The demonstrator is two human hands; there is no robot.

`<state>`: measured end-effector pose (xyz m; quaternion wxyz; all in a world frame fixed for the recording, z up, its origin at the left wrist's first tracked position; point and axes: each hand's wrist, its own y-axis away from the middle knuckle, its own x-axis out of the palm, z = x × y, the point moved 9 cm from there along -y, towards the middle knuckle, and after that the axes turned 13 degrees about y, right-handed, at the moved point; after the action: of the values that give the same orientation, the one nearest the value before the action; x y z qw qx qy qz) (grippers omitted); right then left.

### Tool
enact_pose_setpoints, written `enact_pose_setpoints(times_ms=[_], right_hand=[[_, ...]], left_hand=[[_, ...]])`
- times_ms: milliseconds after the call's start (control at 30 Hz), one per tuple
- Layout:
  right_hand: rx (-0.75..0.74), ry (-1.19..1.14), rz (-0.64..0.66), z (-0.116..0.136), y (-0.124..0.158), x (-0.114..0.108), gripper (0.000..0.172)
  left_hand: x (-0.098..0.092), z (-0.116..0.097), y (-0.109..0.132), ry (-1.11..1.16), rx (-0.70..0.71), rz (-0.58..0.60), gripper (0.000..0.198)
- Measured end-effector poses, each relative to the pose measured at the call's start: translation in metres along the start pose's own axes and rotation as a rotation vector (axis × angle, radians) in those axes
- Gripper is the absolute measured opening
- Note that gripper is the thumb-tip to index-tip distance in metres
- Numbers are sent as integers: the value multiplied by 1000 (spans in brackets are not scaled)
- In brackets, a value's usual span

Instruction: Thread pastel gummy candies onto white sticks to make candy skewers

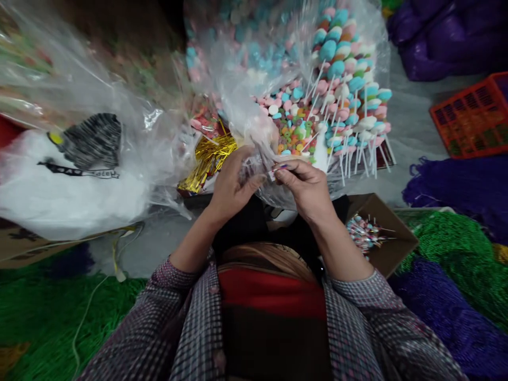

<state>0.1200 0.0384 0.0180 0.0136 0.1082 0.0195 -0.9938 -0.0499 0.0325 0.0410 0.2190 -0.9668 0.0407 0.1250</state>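
My left hand (234, 182) is curled with its thumb against clear plastic wrap (254, 164) in front of my lap. Close beside it, my right hand (307, 185) pinches a small, thin strip (273, 172) with pink and dark colour between thumb and forefinger; its exact kind is too small to tell. Just beyond the hands lie loose ring-shaped gummies (296, 135) and pink, blue and white candies (278, 101). Candy skewers (351, 111) on white sticks are piled to the right. Gold tinsel (210, 161) lies left of my left hand.
An open cardboard box (391, 233) with small wrapped sticks stands by my right forearm. An orange crate (468, 121) is farther right. Green fringe (456, 259) and purple fringe (452, 317) cover the floor. A white bag (71, 201) sits at left, below large clear plastic bags (154, 111).
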Motion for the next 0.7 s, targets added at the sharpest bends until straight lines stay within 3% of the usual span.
enact_pose_setpoints(times_ms=[100, 200, 333, 433, 533, 700], right_hand=[[-33, -34, -55, 2, 4, -14, 27], [-32, -48, -98, -2, 4, -25, 26], [16, -104, -10, -13, 4, -23, 39], [61, -114, 63, -20, 6, -20, 43], [78, -107, 39, -24, 8, -28, 34], [-2, 19, 21, -13, 8, -45, 29]], left_hand=[[13, 16, -3, 233, -254, 150, 61], [27, 25, 1, 420, -430, 249, 49], [22, 29, -1, 545, -447, 90, 41], [23, 31, -2, 603, -466, 54, 43], [29, 36, 1, 663, -572, 102, 46], [47, 38, 13, 686, -727, 311, 41]])
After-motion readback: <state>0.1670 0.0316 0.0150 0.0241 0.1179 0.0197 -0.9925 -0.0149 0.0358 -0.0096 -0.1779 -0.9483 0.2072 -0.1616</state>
